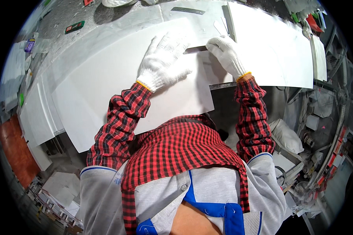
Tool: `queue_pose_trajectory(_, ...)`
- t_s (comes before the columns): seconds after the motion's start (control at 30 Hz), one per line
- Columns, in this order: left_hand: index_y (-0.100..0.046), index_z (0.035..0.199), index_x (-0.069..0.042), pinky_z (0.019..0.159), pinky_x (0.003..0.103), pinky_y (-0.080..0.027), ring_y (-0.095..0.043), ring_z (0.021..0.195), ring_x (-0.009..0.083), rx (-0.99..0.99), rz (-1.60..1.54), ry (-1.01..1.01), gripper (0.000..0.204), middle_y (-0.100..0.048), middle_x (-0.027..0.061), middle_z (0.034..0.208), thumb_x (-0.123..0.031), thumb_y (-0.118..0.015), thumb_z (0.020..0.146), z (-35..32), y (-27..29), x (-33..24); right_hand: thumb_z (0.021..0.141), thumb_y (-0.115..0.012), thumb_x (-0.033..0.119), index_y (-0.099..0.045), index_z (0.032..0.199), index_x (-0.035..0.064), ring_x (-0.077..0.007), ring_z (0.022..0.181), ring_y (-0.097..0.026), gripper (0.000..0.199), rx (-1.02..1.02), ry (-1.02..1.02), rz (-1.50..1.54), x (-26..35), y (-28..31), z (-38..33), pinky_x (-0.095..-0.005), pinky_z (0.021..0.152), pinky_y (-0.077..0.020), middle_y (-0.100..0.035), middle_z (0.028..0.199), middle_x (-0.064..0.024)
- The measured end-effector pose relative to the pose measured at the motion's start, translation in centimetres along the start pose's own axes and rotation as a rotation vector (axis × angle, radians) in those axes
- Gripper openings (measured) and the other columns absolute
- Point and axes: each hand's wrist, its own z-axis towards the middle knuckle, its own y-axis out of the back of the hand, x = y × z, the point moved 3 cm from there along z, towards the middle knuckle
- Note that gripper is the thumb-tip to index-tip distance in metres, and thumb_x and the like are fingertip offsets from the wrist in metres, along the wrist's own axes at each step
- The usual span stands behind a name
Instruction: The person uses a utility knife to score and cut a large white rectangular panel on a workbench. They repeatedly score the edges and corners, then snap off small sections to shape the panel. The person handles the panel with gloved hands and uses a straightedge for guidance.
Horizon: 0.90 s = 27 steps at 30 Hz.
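My left hand [161,62], in a white knitted glove, lies flat with fingers spread on a large white sheet [102,82]. The sheet's near edge hangs out toward my apron. To the right, my right hand [225,55], gloved too, has its fingers curled and pressed together just past the sheet's right edge. A narrow dark strip [196,49] runs between the two hands and reaches the right fingertips. Whether those fingers grip it is hidden by the glove. Close beyond the right hand lies a thin pale strip [220,28].
A second white panel [274,47] lies on the right. At the far side are a grey slotted metal strip [188,10] and a small green and red case [74,27]. A purple-labelled container [29,45] stands far left. A white sack [286,135] sits low on the right.
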Motion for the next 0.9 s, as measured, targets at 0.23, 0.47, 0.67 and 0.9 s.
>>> queue_pose_trajectory(0.23, -0.051, 0.149, -0.01, 0.124, 0.053, -0.023, -0.04, 0.146, 0.0364, 0.038, 0.036, 0.008, 0.083, -0.051, 0.0118, 0.153, -0.049, -0.077, 0.08, 0.5, 0.6, -0.4, 0.097, -0.068, 0.019, -0.074, 0.112, 0.0053, -0.0217, 0.091, -0.071, 0.021, 0.039, -0.026, 0.113, 0.3, -0.2, 0.2, -0.0314, 0.084, -0.0558, -0.075, 0.099, -0.0103)
queue_pose_trajectory(0.47, -0.053, 0.149, -0.01, 0.123, 0.055, -0.024, -0.042, 0.144, 0.0384, 0.045, 0.077, -0.026, 0.083, -0.052, 0.011, 0.154, -0.054, -0.075, 0.082, 0.5, 0.2, -0.3, 0.095, -0.069, 0.014, -0.075, 0.118, 0.0089, -0.0245, 0.09, -0.072, 0.025, -0.021, 0.142, -0.039, 0.0, -0.7, -1.0, -0.0317, 0.081, -0.0576, -0.076, 0.103, -0.0106)
queue_pose_trajectory(0.67, -0.056, 0.146, -0.01, 0.121, 0.06, -0.026, -0.043, 0.143, 0.0407, 0.028, 0.099, -0.1, 0.078, -0.054, 0.0119, 0.151, -0.055, -0.073, 0.084, 0.5, 0.2, -0.5, 0.091, -0.068, 0.01, -0.075, 0.117, 0.0144, -0.0283, 0.084, -0.071, 0.027, -0.138, 0.157, -0.002, 0.7, -1.3, -3.1, -0.0353, 0.075, -0.0578, -0.075, 0.097, -0.0093)
queue_pose_trajectory(0.9, -0.064, 0.135, -0.011, 0.116, 0.055, -0.032, -0.048, 0.134, 0.0386, -0.043, 0.095, -0.17, 0.063, -0.059, 0.0099, 0.144, -0.047, -0.071, 0.084, 1.0, 0.5, -0.8, 0.087, -0.069, 0.005, -0.076, 0.115, 0.0111, -0.0272, 0.083, -0.073, 0.03, -0.142, 0.032, -0.042, 2.7, -1.0, -4.4, -0.0327, 0.074, -0.0579, -0.075, 0.093, -0.0101)
